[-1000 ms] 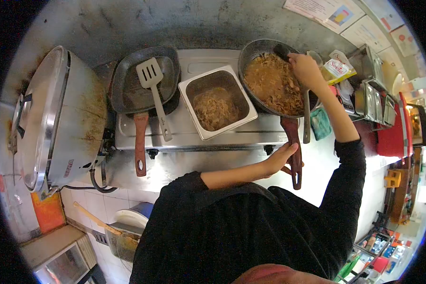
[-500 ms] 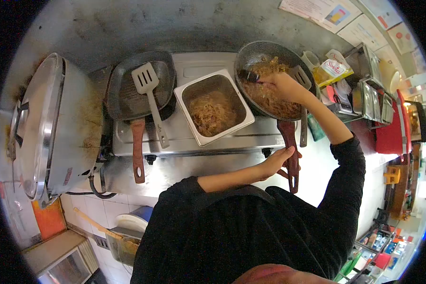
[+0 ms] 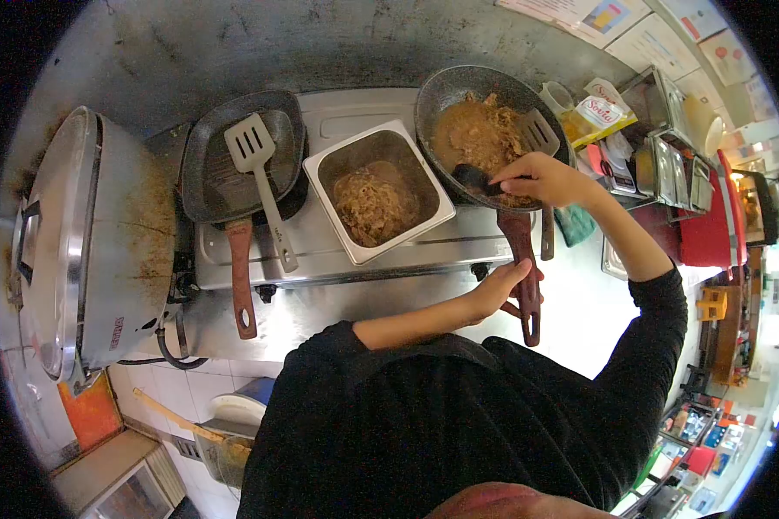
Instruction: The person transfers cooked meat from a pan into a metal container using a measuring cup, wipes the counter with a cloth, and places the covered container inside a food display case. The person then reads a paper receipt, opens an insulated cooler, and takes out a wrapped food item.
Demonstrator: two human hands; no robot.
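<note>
My left hand [image 3: 504,290] is wrapped round the brown handle [image 3: 519,251] of the round pan [image 3: 433,104]. Over the pan's near side, my right hand [image 3: 550,180] grips a black utensil [image 3: 473,178], whose dark end is down at the food. Brown meat in sauce [image 3: 476,130] lies in the pan. A slotted spatula [image 3: 541,134] rests in the pan's right side, its handle sticking out past the rim. Left of the pan, a square metal container [image 3: 322,186] holds more of the brown meat [image 3: 375,203].
A square grill pan [image 3: 201,164] with a grey slotted spatula [image 3: 251,147] across it sits on the stove's left [image 3: 346,102]. Farther left stands a large lidded cooker [image 3: 130,233]. Right of the round pan are a yellow-white packet [image 3: 603,112], a green cloth [image 3: 576,223] and metal containers [image 3: 666,177].
My right hand has moved the black utensil from the pan's upper right, across its left side, to the near edge. My left hand keeps its hold. The whole view has shifted slightly.
</note>
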